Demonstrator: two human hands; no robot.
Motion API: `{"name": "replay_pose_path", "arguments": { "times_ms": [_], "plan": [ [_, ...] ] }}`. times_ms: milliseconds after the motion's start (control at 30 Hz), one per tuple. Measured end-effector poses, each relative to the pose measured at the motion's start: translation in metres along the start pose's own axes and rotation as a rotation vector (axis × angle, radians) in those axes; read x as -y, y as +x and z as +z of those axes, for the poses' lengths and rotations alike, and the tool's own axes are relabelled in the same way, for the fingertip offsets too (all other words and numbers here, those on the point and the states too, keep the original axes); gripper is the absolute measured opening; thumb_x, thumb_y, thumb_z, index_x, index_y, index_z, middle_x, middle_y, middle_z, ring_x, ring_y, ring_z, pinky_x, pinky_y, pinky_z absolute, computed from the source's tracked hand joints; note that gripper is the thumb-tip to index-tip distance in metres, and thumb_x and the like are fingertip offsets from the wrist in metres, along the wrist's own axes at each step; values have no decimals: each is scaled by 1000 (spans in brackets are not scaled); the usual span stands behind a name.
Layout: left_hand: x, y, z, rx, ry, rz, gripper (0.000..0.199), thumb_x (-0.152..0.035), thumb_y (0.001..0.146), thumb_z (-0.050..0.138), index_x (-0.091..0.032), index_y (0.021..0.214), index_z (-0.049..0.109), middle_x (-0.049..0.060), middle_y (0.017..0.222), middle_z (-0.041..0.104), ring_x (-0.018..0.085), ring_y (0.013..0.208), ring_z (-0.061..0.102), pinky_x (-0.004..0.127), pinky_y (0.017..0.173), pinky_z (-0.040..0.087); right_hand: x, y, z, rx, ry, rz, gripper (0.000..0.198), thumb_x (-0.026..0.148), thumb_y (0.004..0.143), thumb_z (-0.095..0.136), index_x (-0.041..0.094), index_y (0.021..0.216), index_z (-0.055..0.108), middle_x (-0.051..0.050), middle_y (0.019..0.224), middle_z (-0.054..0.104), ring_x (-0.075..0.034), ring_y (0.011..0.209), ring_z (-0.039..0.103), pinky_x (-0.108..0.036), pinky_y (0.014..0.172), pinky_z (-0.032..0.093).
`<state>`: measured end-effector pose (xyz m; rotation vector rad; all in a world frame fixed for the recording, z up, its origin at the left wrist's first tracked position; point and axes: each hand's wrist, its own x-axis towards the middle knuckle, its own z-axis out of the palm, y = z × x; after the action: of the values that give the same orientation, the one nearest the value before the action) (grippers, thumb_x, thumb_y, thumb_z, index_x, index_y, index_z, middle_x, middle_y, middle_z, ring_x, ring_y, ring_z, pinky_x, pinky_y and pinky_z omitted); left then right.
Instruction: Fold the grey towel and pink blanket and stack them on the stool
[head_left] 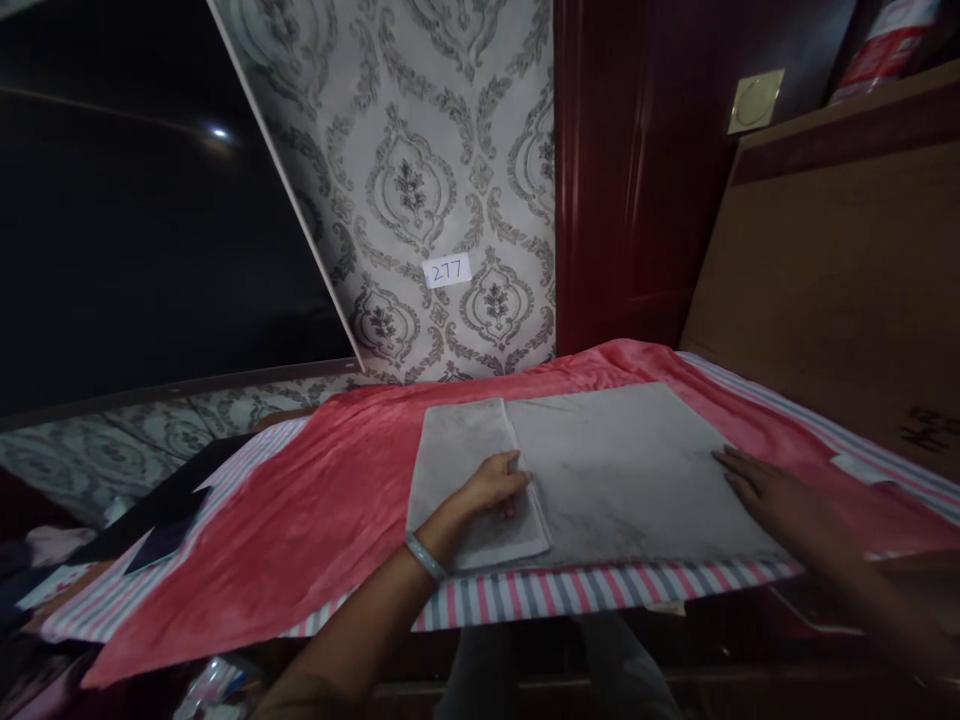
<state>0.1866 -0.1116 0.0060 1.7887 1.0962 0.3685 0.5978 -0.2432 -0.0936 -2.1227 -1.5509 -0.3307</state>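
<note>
Left arm (360,625): reaches in from the bottom, a pale band (425,556) at its wrist; the left hand (495,485) curls at the folded edge of the grey cloth (615,470), though whether it pinches the fabric I cannot tell.
Right arm (862,565): enters from lower right; the right hand (757,487) has outstretched fingers, tips at the grey cloth's right edge.
Dark screen (150,230): upper left, reflecting one bright spot.
Red cloth (352,480): spread over a striped cloth (570,592).
Cardboard box (832,270): at right.
Grey cloth: lies on the red cloth, left part folded over.
Red-and-white item (889,45): upper right, lettering unreadable.
Ink marks (930,430): on the box, illegible.
White card (448,270): on patterned wallpaper (412,185), handwritten in blue, "277".
</note>
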Motion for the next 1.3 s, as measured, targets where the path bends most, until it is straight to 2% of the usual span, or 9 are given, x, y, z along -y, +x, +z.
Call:
{"name": "replay_pose_path", "arguments": {
  "times_ms": [100, 233, 400, 567, 733, 900, 1000, 1133, 1300],
  "plan": [
    [2, -5, -3, -58, 57, 78, 52, -29, 91, 50, -10, 139, 52, -4, 61, 55, 12, 49, 55, 24, 52, 47, 2, -1, -5, 62, 44, 6, 54, 41, 93, 29, 22, 128, 65, -13, 136, 61, -31, 124, 59, -48, 104, 48],
    [5, -30, -15, -334, 462, 354, 40, -26, 88, 54, -13, 125, 63, 12, 108, 69, 24, 102, 64, 41, 93, 51, 6, -2, -11, 77, 39, 28, 56, 42, 95, 29, 18, 133, 62, -13, 141, 57, -30, 128, 55, -47, 107, 45],
    [18, -77, 4, -171, 730, 542, 66, -42, 85, 65, -14, 142, 46, 21, 147, 47, 33, 135, 44, 52, 111, 38, 16, -4, -23, 129, 6, 56, 54, 37, 97, 30, 15, 135, 61, -14, 143, 56, -29, 130, 53, -44, 108, 43],
    [21, -92, 33, -193, 793, 585, 60, -38, 84, 67, -14, 136, 49, 20, 142, 50, 35, 130, 47, 54, 109, 40, 27, 0, -45, 162, 49, 89, 51, 31, 95, 36, 7, 132, 61, -19, 142, 55, -31, 131, 52, -43, 110, 39],
    [20, -86, 42, -265, 713, 601, 52, -32, 84, 66, -16, 131, 48, 17, 131, 53, 32, 121, 51, 52, 102, 45, 80, -4, -66, -42, 182, -7, 38, 27, 86, 44, 10, 108, 71, -19, 113, 71, -29, 107, 63, -42, 99, 45],
    [20, -90, 38, -244, 631, 566, 41, -22, 83, 62, -15, 122, 49, 15, 124, 52, 28, 115, 52, 46, 98, 47, 188, -30, -56, 319, 587, -134, 26, 33, 84, 48, 20, 87, 70, -7, 88, 72, -20, 82, 63, -30, 76, 47],
    [19, -92, 35, -243, 579, 535, 19, -23, 87, 57, -18, 105, 54, 10, 110, 55, 24, 103, 54, 40, 91, 49, 233, -37, -44, 511, 584, -136, 24, 31, 85, 49, 19, 84, 70, -5, 79, 71, -18, 74, 60, -27, 68, 42],
    [22, -90, 37, -294, 528, 552, 4, -22, 90, 52, -20, 92, 55, 8, 100, 58, 22, 98, 55, 37, 87, 48, 253, -29, -36, 594, 461, -122, 24, 29, 87, 52, 17, 78, 71, -6, 77, 70, -17, 71, 58, -26, 65, 35],
    [27, -86, 43, -360, 555, 578, 9, -19, 93, 47, -20, 90, 56, 9, 100, 61, 22, 98, 55, 37, 88, 48, 259, -22, -39, 648, 538, -79, 12, 25, 78, 61, 17, 70, 65, -2, 68, 64, -15, 65, 53, -25, 60, 32]
  ]
}}
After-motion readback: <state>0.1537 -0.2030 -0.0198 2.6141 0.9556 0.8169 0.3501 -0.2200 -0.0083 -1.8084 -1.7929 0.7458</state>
